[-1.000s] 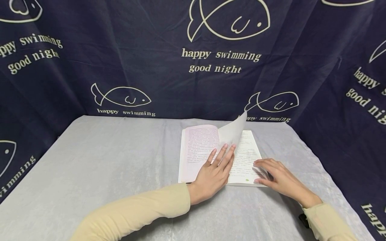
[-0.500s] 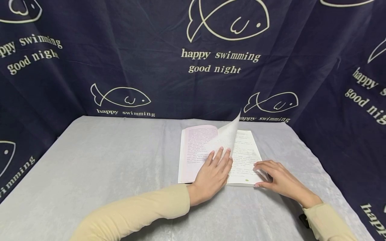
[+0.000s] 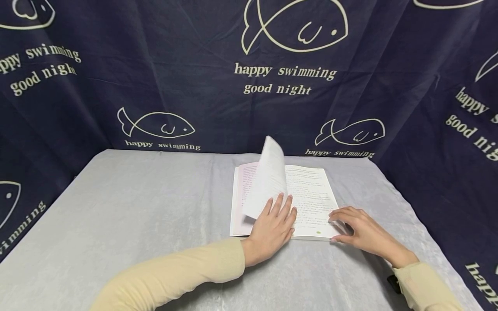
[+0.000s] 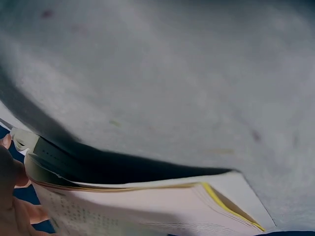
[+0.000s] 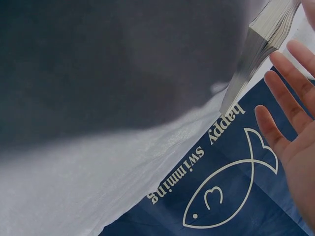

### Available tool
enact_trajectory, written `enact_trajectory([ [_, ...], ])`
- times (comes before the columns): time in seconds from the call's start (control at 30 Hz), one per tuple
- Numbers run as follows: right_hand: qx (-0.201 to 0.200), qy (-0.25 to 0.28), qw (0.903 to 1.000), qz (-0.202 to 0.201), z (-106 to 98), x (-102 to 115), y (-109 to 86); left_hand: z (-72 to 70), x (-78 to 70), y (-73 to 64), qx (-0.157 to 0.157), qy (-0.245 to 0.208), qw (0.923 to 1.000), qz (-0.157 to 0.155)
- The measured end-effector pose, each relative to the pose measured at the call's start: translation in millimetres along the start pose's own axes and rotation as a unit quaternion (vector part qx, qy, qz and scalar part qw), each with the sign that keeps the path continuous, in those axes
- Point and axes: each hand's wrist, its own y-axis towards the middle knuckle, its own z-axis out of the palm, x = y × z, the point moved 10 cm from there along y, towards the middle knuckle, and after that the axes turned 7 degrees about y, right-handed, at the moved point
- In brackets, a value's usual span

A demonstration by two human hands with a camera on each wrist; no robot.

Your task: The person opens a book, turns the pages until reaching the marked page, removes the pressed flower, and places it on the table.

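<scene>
Book (image 3: pixel 299 185) on table (image 3: pixel 155 207), curtain (image 3: pixel 214 77) behind

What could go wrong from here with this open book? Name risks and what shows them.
The raised page curves up by the left hand, so it might crease if pressed down unevenly. The right hand is at one corner of the book, so a sudden shift might pull it askew.

Left of left hand (image 3: pixel 271 226): wide stretch of table (image 3: pixel 155 194), room to pass.
Just beyond left hand: raised page (image 3: pixel 269 177) in the way.
Between hands: open book (image 3: pixel 311 194) bars low path.
Right of right hand (image 3: pixel 363 231): narrower table strip, then dark cloth (image 3: pixel 447 185).
</scene>
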Motion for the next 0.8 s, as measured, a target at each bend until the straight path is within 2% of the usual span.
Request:
enact_trajectory([
  [0.2, 0.003, -0.003, 1.0, -0.003, 1, 0, 0.4, 7.9, -0.9, -1.2, 0.026, -0.005, 0.9996, -0.004],
  [0.43, 0.0, 0.005, 0.9999, -0.013, -3, 3, 1.1, 12.4, -2.6, -2.1, 0.057, -0.01, 0.9983, 0.01],
  [0.6, -0.011, 0.027, 0.9984, -0.049, -8, 11, 2.9, 13.8, -3.5, -1.8, 0.061, -0.015, 0.998, 0.012],
  [0.8, -0.027, 0.043, 0.9931, -0.105, -13, 19, 4.5, 12.9, -3.5, -2.1, 0.05, -0.01, 0.9986, 0.008],
])
